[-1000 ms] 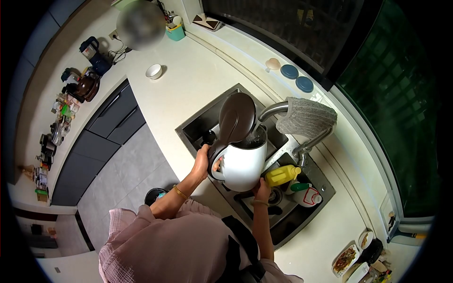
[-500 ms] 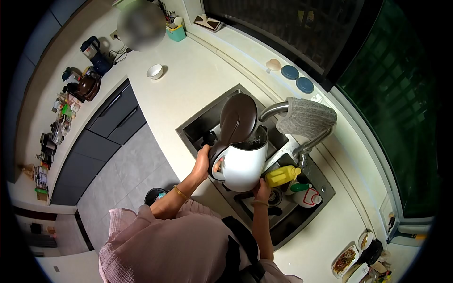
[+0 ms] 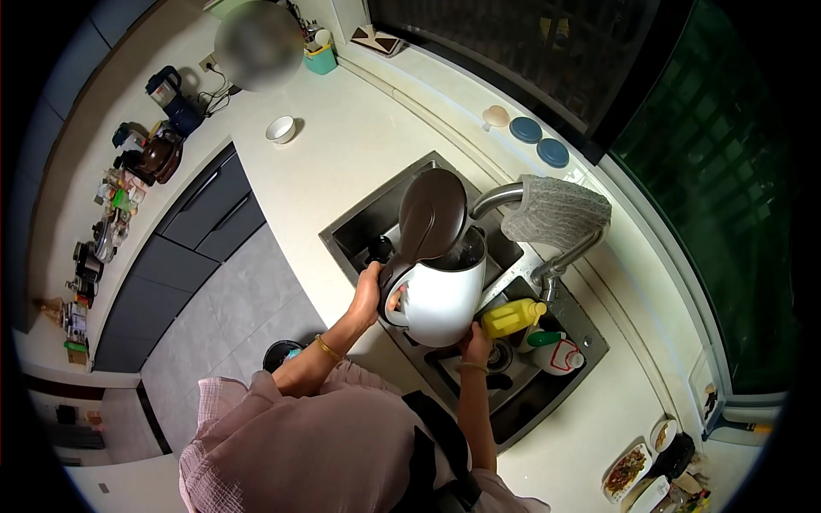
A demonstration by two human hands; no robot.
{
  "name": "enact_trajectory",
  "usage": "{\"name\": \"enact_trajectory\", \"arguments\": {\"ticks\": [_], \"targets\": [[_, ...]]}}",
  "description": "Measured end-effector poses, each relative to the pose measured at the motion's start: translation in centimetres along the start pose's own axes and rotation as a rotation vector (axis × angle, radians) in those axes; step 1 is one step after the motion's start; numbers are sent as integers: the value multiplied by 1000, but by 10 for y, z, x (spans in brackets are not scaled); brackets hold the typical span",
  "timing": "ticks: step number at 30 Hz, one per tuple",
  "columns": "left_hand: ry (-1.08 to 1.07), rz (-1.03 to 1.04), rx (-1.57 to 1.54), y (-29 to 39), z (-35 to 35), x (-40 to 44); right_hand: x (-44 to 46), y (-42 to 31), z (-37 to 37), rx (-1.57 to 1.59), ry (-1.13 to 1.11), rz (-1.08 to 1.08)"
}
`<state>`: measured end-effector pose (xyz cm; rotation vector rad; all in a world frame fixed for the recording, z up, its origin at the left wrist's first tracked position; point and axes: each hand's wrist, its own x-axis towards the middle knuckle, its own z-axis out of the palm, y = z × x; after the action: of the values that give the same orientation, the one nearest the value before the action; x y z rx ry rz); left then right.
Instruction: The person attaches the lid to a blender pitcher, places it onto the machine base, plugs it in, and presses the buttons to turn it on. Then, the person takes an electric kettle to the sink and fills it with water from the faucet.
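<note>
A white electric kettle [image 3: 441,301] is held tilted over the sink [image 3: 349,229], its brown lid [image 3: 434,209] swung up. My left hand [image 3: 366,295] is closed around the kettle's handle, with fingers showing through the gap. Low on the kettle's body, near its base, my right hand [image 3: 475,344] grips it; part of those fingers is hidden behind the kettle. Something wet and glinting shows inside the kettle's dark mouth, just below the end of the faucet [image 3: 498,198]. A grey towel [image 3: 556,214] hangs over the faucet's neck.
A yellow bottle [image 3: 510,319] and a white bottle with a red-edged label [image 3: 562,356] stand by the right basin. On the counter are a white bowl [image 3: 280,130] and a dish of food [image 3: 627,472]. Two blue round lids [image 3: 552,153] lie on the sill.
Both hands and the kettle stay nearly in place. The glinting inside the kettle's mouth looks a little different.
</note>
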<state>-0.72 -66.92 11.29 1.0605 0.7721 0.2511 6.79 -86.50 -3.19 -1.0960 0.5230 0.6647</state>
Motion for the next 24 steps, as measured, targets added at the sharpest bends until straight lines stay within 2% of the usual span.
{"name": "enact_trajectory", "arguments": {"ticks": [6,8,13,17,23,24], "targets": [[-25,17,-8,0,0,0,1,0,-1,-70,-11,-3],[9,-18,-40,0,1,0,-4,-4,4,4,8,27],[-70,19,31,1,0,-1,-11,-9,9,70,-18,46],[27,25,-46,3,7,-3,-8,-7,4,41,-66,44],[-34,20,27,-1,1,-1,-10,-11,4,55,-78,27],[12,-3,0,-2,3,-1,-10,-11,3,58,-67,25]]}}
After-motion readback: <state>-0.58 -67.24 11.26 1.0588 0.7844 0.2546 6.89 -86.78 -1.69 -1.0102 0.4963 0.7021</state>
